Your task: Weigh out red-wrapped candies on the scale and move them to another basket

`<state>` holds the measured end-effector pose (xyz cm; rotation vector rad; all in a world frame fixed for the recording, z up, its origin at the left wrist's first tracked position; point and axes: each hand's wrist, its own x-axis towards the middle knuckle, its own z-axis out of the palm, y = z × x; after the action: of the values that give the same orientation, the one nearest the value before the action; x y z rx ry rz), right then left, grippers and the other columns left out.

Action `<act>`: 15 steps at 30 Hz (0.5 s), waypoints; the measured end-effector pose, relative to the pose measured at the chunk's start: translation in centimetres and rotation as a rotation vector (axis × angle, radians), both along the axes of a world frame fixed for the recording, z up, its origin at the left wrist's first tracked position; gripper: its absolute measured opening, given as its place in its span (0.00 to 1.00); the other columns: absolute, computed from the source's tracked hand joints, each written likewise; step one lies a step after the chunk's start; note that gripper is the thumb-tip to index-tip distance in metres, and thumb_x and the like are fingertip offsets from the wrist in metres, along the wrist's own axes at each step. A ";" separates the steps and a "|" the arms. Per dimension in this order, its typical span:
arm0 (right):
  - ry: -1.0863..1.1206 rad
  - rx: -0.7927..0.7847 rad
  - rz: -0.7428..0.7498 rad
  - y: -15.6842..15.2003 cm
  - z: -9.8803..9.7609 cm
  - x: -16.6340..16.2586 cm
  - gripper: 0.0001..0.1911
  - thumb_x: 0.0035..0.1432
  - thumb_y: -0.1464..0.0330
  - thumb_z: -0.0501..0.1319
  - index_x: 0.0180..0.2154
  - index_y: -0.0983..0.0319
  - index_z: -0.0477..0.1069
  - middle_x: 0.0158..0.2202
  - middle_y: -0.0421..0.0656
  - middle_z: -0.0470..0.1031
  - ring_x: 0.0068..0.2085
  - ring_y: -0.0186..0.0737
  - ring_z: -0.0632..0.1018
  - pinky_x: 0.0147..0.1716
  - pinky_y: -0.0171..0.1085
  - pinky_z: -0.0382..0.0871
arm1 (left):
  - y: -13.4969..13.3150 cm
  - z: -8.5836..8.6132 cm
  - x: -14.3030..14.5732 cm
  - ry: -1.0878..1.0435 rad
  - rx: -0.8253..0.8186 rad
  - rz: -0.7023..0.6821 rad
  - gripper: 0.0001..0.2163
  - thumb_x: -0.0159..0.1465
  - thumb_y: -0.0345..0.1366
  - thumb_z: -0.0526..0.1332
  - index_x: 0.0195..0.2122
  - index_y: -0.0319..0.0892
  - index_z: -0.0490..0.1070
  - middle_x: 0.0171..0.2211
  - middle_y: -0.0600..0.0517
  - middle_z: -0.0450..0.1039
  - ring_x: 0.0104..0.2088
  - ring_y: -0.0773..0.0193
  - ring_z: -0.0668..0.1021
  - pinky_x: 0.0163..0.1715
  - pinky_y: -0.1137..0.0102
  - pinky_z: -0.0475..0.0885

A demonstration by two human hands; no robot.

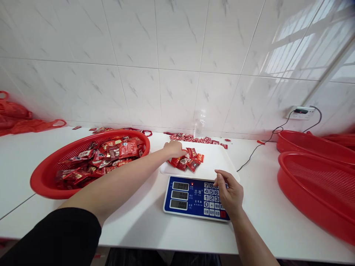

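My left hand (174,149) reaches over the white weighing pan (215,157), its fingers curled down around small red snack packets; the fingertips are partly hidden. Several red packets (191,159) lie in a loose pile on the pan beside that hand. The digital scale (194,199) has a blue front panel with lit displays and a number keypad. My right hand (230,190) is at the right side of the keypad, near the pan's front edge. Its fingers are curled in with the thumb against them, and nothing shows in them.
To the left, a red plastic basket (41,177) holds many similar packets. Two red baskets (307,184) stand at the right. Loose wrappers and a clear bottle (199,125) sit along the tiled wall. A black cable (256,146) runs to a wall socket (301,112). Red bags (16,118) lie far left.
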<state>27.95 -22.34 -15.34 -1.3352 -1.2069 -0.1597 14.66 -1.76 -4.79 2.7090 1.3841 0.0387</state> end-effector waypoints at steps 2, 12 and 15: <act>-0.001 -0.001 -0.002 0.0 0.0 0.0 0.09 0.64 0.66 0.56 0.41 0.60 0.73 0.23 0.37 0.73 0.25 0.33 0.75 0.29 0.33 0.71 | -0.1 -0.1 0.5 -0.030 -0.007 0.019 0.13 0.55 0.46 0.60 0.29 0.41 0.76 0.33 0.41 0.78 0.40 0.48 0.77 0.40 0.60 0.69; 0.003 -0.013 0.004 0.1 0.0 0.0 0.10 0.64 0.65 0.56 0.42 0.60 0.73 0.25 0.37 0.74 0.25 0.33 0.75 0.29 0.33 0.71 | 0.1 -1.5 1.2 -0.190 0.002 0.026 0.07 0.54 0.35 0.62 0.34 0.45 0.68 0.36 0.48 0.77 0.42 0.51 0.77 0.46 0.58 0.64; -0.001 -0.016 -0.004 0.0 0.1 0.0 0.10 0.64 0.64 0.55 0.41 0.60 0.74 0.24 0.37 0.74 0.25 0.33 0.75 0.28 0.34 0.71 | 0.1 -1.9 1.3 -0.238 0.015 0.013 0.09 0.54 0.32 0.61 0.36 0.45 0.66 0.36 0.50 0.77 0.42 0.52 0.77 0.49 0.56 0.62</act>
<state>27.90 -22.33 -15.27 -1.3518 -1.2087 -0.1544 15.99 -1.70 -6.65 2.6034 1.3363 0.3620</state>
